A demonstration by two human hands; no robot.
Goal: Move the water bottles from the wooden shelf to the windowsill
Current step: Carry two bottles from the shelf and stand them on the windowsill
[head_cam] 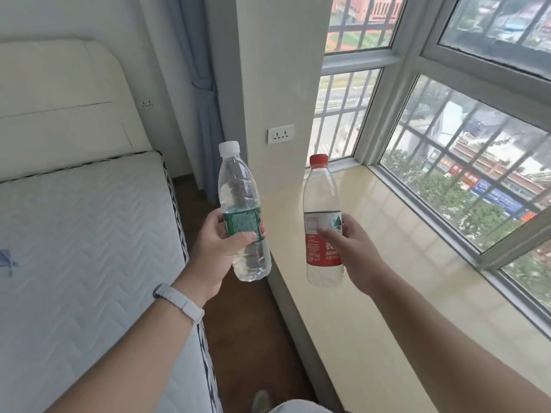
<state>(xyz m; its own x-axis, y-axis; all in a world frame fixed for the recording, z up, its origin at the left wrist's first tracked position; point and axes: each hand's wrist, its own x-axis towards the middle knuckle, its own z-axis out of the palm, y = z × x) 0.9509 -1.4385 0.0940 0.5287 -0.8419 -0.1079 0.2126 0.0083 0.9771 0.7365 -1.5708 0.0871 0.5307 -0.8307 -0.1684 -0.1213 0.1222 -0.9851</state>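
The left hand [213, 248] has its fingers [241, 237] wrapped round the green label of a white-capped water bottle [243, 210], thumb behind on the left side, so the bottle is gripped at mid-height and leans a little to the left, cap uppermost. The right hand [354, 251] grasps a red-capped water bottle [322, 222] across its red and white label, thumb lying over the front and the other fingers round the right side; this bottle stands nearly upright. Both bottles are clear and are held up in the air, side by side but apart. The white-capped one hangs over the strip of dark wooden floor [253, 329] just left of the sill's front edge, while the red-capped one is above the near left part of the windowsill [387, 293], not resting on it. The sill is a glossy cream ledge running along under a white-framed window [417, 162] with bars outside. A pale wristband [180, 301] circles the left wrist. To the left lies a bare quilted mattress [83, 234] against a cream headboard [59, 105], a blue curtain [202, 93] hangs in the corner, and a white wall socket [280, 134] sits on the pillar beyond the bottles.
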